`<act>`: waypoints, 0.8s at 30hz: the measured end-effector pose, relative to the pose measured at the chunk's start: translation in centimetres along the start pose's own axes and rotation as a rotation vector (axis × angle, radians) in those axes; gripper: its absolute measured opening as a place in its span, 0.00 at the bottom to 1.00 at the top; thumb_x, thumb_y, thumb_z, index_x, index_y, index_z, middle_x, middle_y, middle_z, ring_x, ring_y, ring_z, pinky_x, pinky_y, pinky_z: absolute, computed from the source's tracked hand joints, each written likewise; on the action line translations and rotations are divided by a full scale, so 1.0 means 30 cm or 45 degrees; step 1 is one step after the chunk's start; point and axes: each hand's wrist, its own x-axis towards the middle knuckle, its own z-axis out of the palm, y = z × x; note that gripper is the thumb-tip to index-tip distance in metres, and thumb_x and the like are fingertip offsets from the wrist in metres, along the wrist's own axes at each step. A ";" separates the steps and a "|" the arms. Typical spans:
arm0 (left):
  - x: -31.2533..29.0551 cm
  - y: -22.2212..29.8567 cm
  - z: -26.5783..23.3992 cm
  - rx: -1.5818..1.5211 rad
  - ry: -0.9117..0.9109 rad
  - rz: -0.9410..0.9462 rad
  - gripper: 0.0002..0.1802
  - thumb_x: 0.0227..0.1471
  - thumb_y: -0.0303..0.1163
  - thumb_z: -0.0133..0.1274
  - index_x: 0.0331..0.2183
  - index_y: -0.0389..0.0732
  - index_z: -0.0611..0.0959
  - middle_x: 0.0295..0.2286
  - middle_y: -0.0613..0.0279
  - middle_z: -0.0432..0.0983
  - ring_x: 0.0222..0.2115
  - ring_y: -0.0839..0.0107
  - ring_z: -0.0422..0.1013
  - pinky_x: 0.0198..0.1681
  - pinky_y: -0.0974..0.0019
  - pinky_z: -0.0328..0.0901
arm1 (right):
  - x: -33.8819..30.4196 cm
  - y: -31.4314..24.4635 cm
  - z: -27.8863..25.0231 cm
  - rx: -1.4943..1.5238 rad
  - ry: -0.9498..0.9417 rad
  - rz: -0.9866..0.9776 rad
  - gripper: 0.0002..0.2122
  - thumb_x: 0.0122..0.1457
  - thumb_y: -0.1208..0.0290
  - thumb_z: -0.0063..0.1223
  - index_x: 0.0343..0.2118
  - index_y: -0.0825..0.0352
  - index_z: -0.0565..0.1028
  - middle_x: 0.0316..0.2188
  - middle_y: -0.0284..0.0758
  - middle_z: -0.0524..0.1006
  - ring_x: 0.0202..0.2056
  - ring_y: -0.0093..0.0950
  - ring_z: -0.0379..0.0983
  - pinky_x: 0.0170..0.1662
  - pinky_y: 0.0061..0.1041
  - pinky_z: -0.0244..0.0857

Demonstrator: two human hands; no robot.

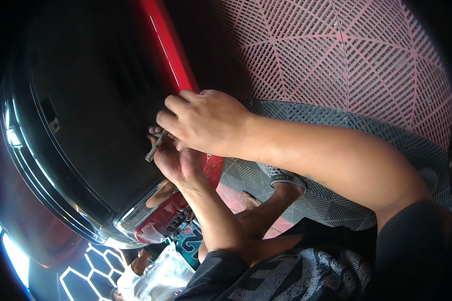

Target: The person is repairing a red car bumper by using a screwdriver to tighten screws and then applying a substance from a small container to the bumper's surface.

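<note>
Both of my hands meet at the edge of a red car [171, 55], against a dark panel [105, 100]. My left hand [173, 163] is closed with its palm up, its fingers around a thin, flat greyish tool [156, 146] that stands out at a slant. Just above it, my right hand [203, 118] is bent over with curled fingers, close to the tool's upper end and touching my left hand. What the right fingertips pinch, if anything, is hidden. The tool's exact kind cannot be made out.
A shiny red and clear car lamp [158, 226] lies below my left hand. Another person in a white shirt [158, 273] is at the lower left, near hexagonal light strips [93, 266]. Pink and grey slatted floor tiles [311, 50] and a sandalled foot [286, 183] lie to the right.
</note>
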 end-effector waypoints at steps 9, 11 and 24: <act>0.037 0.005 -0.028 0.194 -0.467 -0.270 0.15 0.75 0.41 0.49 0.45 0.42 0.85 0.39 0.61 0.83 0.41 0.69 0.78 0.52 0.62 0.73 | 0.096 -0.103 0.028 1.381 -0.627 1.416 0.28 0.76 0.50 0.46 0.30 0.70 0.85 0.28 0.45 0.85 0.30 0.39 0.85 0.37 0.37 0.80; 0.026 0.015 -0.013 0.184 -0.503 -0.283 0.14 0.74 0.40 0.49 0.45 0.41 0.84 0.39 0.60 0.83 0.42 0.67 0.78 0.54 0.60 0.73 | 0.086 -0.083 -0.004 0.902 -0.585 0.997 0.23 0.70 0.49 0.55 0.37 0.69 0.83 0.27 0.42 0.83 0.32 0.36 0.84 0.36 0.32 0.81; 0.023 0.013 -0.051 0.047 -0.423 -0.155 0.17 0.75 0.43 0.48 0.43 0.41 0.84 0.39 0.60 0.83 0.43 0.67 0.79 0.53 0.62 0.73 | 0.092 -0.192 0.021 1.220 -0.668 1.407 0.26 0.74 0.50 0.48 0.28 0.69 0.84 0.19 0.41 0.79 0.23 0.39 0.79 0.35 0.36 0.78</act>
